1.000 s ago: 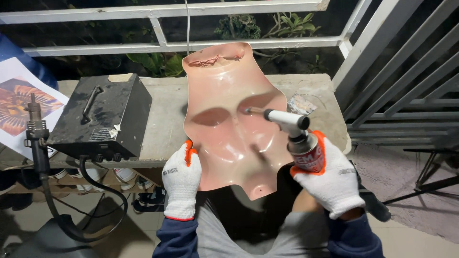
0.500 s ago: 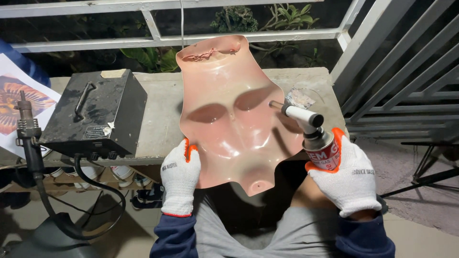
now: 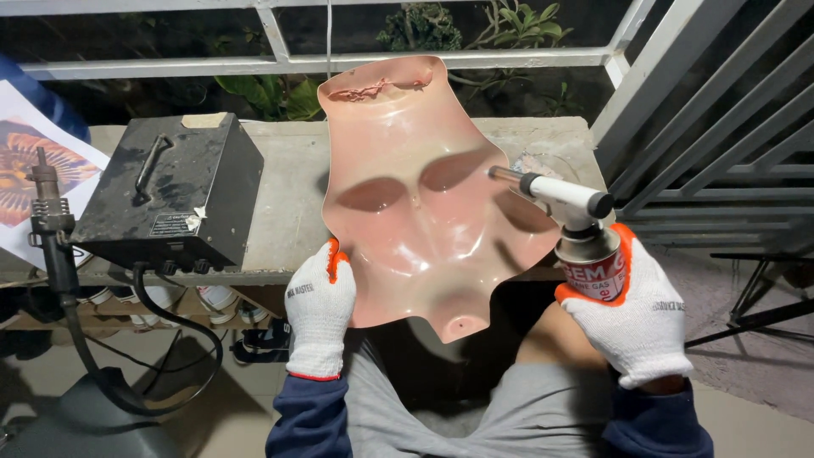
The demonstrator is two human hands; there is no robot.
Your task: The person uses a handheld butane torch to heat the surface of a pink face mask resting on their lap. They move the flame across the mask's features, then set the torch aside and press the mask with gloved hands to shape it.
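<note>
We hold a glossy, flesh-pink plastic torso shell (image 3: 424, 195) upright over our lap, its smooth moulded hollows catching the light and its top edge ragged. Our left hand (image 3: 320, 314), in a white knitted glove with orange trim, grips the shell's lower left edge. Our right hand (image 3: 638, 315), gloved alike, is wrapped around a gas torch (image 3: 577, 229), its metal nozzle pointing at the shell's right side. A scuffed black metal box (image 3: 170, 199) sits on the rough concrete ledge (image 3: 288, 195) behind.

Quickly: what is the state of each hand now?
Left hand: closed, holding pink torso shell.
Right hand: closed, holding gas torch.
</note>
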